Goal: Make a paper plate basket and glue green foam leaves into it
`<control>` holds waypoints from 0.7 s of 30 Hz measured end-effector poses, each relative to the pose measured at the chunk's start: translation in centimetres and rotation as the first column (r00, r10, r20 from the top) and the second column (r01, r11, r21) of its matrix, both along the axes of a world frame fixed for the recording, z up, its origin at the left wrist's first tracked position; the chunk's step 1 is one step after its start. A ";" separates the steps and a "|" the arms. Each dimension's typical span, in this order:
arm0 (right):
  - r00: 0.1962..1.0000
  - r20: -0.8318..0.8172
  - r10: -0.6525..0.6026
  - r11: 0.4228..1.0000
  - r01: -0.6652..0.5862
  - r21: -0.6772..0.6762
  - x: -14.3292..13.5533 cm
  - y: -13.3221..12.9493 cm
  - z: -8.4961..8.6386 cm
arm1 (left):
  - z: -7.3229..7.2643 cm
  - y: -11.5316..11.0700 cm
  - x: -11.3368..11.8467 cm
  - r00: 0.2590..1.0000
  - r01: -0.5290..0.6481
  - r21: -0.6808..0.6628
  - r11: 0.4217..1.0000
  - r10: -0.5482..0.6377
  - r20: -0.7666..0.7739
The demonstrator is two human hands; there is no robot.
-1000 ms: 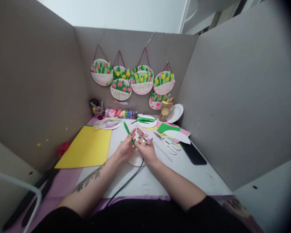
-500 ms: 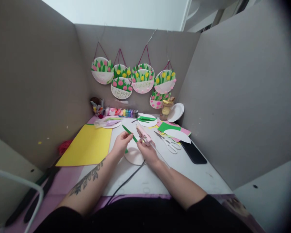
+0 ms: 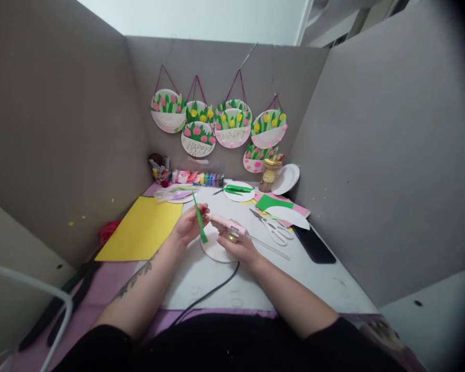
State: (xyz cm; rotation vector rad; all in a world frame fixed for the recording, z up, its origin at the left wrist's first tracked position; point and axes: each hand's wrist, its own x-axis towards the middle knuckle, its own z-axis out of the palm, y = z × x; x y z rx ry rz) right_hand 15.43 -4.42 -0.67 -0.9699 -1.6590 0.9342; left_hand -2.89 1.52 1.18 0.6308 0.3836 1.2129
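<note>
Between the fingers of my left hand (image 3: 189,226) is a narrow green paper strip (image 3: 199,219), held nearly upright. My right hand (image 3: 238,245) is wrapped round a pink glue gun (image 3: 228,227), whose nozzle points left at the strip, close to my left fingertips. A glue stick trails from the gun's back end. Under both hands lies a white paper plate piece (image 3: 217,250), partly hidden by them. A dark cable (image 3: 213,292) runs from below my right hand toward my body.
Yellow paper (image 3: 143,227) lies at the left. To the right are white-handled scissors (image 3: 277,231), a black phone (image 3: 315,245) and coloured paper. Green strips (image 3: 237,189) rest on a plate behind my hands. Decorated plates (image 3: 232,128) hang on the back panel.
The green strip has turned more upright and left my right fingers. My right hand has tilted the glue gun, so its nozzle now points left toward the strip.
</note>
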 end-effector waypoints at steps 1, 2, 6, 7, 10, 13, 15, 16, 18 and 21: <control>1.000 0.015 -0.008 1.000 0.008 -0.003 -0.1 -0.1 0.2 | -0.1 -0.1 0.2 1.000 0.011 0.002 1.000 -0.011 -0.002; 0.999 0.029 -0.013 1.000 0.013 -0.004 -0.2 -0.2 0.3 | -0.1 -0.2 0.4 1.000 0.023 0.005 1.000 -0.023 -0.007; 0.997 0.064 -0.034 0.999 0.032 0.021 -0.3 -0.2 0.3 | -0.1 -0.5 0.9 0.999 0.052 0.016 0.999 -0.052 -0.012; 0.997 0.069 -0.037 0.999 0.035 0.028 -0.2 -0.2 0.2 | 0.0 -0.5 0.9 0.999 0.052 0.017 0.999 -0.052 -0.008; 0.996 0.082 -0.044 0.999 0.042 0.031 -0.3 -0.1 0.0 | 0.0 -0.6 1.0 0.999 0.046 0.018 0.999 -0.046 0.008; 0.994 0.100 -0.043 0.999 0.040 0.031 -0.3 -0.1 0.0 | -0.1 -0.6 1.0 0.999 0.033 0.019 0.999 -0.033 0.011; 0.993 0.110 -0.045 0.998 0.041 0.041 -0.3 0.0 0.0 | -0.1 -0.7 1.1 1.000 0.024 0.022 0.999 -0.024 0.012; 0.992 0.115 -0.046 0.998 0.042 0.044 -0.3 0.0 0.0 | -0.1 -0.7 1.1 1.000 0.024 0.023 0.999 -0.024 0.012; 0.992 0.116 -0.052 0.998 0.047 0.047 -0.4 0.0 -0.1 | -0.1 -0.7 1.1 1.000 0.027 0.024 0.999 -0.027 0.010; 0.990 0.123 -0.062 0.997 0.056 0.055 -0.4 0.0 -0.2 | -0.1 -0.6 1.1 0.999 0.033 0.026 0.999 -0.033 0.002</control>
